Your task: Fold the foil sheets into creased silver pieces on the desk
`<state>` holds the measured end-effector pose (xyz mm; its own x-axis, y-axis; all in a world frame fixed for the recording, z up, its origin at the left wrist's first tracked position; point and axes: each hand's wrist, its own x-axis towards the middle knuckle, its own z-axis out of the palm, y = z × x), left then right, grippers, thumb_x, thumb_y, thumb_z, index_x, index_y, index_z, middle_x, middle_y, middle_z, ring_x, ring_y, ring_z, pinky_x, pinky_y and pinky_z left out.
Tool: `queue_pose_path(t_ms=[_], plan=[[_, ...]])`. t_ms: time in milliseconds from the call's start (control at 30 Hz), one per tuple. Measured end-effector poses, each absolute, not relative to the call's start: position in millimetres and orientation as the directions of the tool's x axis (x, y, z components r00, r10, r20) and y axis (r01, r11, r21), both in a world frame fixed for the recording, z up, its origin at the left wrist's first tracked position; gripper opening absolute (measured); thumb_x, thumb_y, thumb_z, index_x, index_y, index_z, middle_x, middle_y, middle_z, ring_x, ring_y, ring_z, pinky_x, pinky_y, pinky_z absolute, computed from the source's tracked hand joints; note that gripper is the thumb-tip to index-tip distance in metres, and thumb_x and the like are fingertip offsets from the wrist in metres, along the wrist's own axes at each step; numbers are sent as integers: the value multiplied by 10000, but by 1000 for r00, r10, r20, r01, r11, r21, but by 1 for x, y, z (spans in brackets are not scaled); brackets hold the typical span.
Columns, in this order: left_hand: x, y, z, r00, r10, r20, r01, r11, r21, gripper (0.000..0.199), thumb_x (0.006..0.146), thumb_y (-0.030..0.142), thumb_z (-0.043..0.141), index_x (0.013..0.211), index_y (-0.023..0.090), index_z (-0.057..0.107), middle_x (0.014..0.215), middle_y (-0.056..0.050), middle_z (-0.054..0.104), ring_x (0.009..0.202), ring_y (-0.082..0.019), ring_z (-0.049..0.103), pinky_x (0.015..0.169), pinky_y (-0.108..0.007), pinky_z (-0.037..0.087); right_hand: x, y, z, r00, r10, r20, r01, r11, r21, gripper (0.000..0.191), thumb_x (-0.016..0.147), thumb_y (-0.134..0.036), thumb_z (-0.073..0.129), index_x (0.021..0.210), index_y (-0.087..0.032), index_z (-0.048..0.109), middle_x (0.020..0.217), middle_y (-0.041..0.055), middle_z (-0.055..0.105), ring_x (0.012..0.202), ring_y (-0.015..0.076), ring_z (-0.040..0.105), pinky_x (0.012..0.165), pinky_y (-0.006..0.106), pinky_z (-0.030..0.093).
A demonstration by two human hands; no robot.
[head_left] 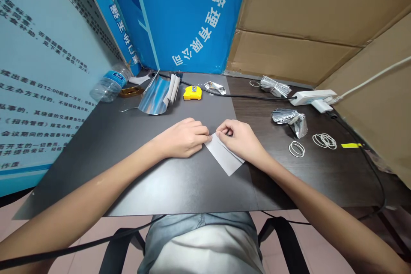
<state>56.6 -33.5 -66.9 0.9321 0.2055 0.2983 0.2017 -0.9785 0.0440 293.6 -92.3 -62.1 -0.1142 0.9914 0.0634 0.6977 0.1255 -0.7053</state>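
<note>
A small sheet of pale grey paper lies slantwise on the desk, with a folded strip along its upper right side. My left hand is closed, its thumb and finger gripping the paper's upper left corner. Close beside it, my right hand pinches the paper near the same end, with its fingers curled over the folded strip. Both hands rest low over the desk, their fingertips almost meeting. The paper's lower corner points toward me, uncovered.
Behind my hands are a yellow tape measure, a curled glossy sheet and a plastic bottle. To the right lie silver strip bundles, white rubber bands and a power strip with cables. Cardboard walls the back.
</note>
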Motion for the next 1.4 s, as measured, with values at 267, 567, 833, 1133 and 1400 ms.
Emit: queue_pose_path(t_ms=[267,567,833,1133,1400], plan=[[56,-36,-65,941,230,247,219,-973,71,306,1011,166,509,1205,215,741,1133,-91,778,1016,-222,678,873,-368,438,292,-91,-61,-94,995,39,719,95,-689,135,874,-178,637,834,-210,762,894,28,786,797,162,664,752,291,451],[57,-37,-63,927,224,299,199,-973,113,302,973,132,553,1193,206,747,1183,-100,772,1023,-227,686,866,-348,469,293,-91,-61,-105,994,38,739,104,-665,120,893,-195,641,850,-210,751,912,31,777,823,167,655,771,293,448],[58,-39,-62,931,231,284,196,-970,146,355,987,151,539,1271,238,732,1225,-88,789,1044,-229,678,869,-350,485,294,-92,-66,-125,989,75,756,144,-639,90,909,-211,635,883,-206,721,950,38,750,864,174,636,800,309,449],[59,-42,-61,957,179,227,191,-981,-30,338,1033,184,485,1293,195,700,1310,-95,768,1046,-247,653,841,-392,445,296,-94,-76,-102,984,145,760,171,-627,235,917,-260,658,1138,-182,663,1079,80,706,938,203,646,867,359,512],[59,-53,-61,942,228,245,241,-970,-26,338,1047,209,497,1325,169,684,1248,-104,780,1063,-256,661,867,-400,439,313,-104,-66,-465,797,385,691,599,-405,166,987,-297,659,1135,-232,698,1167,94,762,1143,265,693,1019,442,536]])
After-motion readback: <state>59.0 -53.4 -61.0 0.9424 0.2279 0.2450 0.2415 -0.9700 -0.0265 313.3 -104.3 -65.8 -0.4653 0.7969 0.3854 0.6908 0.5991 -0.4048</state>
